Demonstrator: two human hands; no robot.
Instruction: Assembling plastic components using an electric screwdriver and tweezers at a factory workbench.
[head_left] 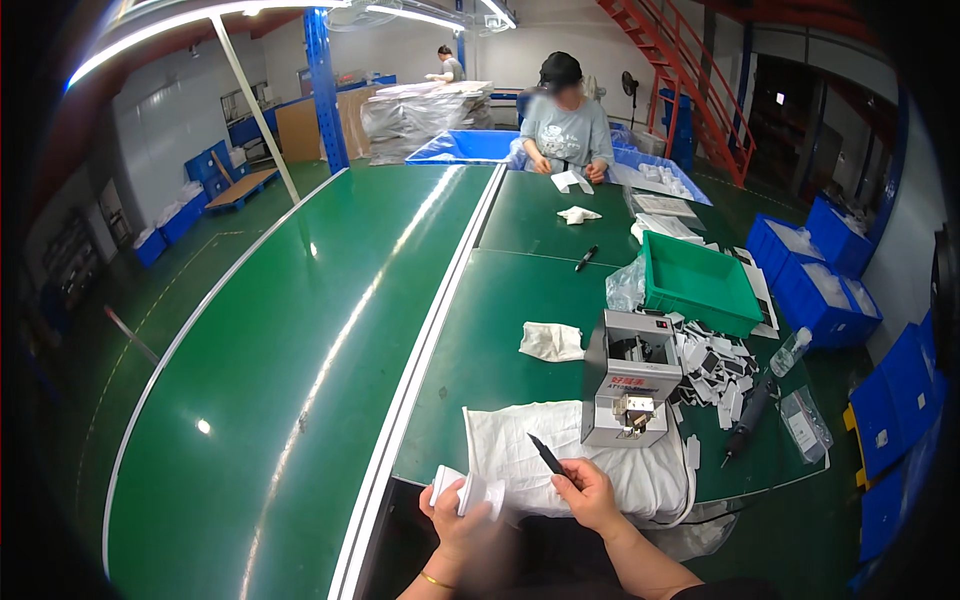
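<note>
My left hand (457,528) is closed around a white plastic part (484,494) with a flared, rounded shape, near the front edge of the table. The far end of my left wrist area is blurred. In my right hand (592,497) is a slim black pen-shaped tool (545,453), gripped between thumb and fingers, its narrow tip pointing up and to the left. Both hands are over the near edge of a white cloth (505,440) spread on the green tabletop. Just beyond my right hand a grey benchtop machine (628,385) stands on that cloth.
A green bin (702,284) sits behind the machine, with a heap of small black-and-white pieces (715,370) to its right. A power screwdriver (750,425) and clear bottle (790,352) lie nearby. The conveyor belt (290,360) runs along the left. A co-worker (567,125) works across the table.
</note>
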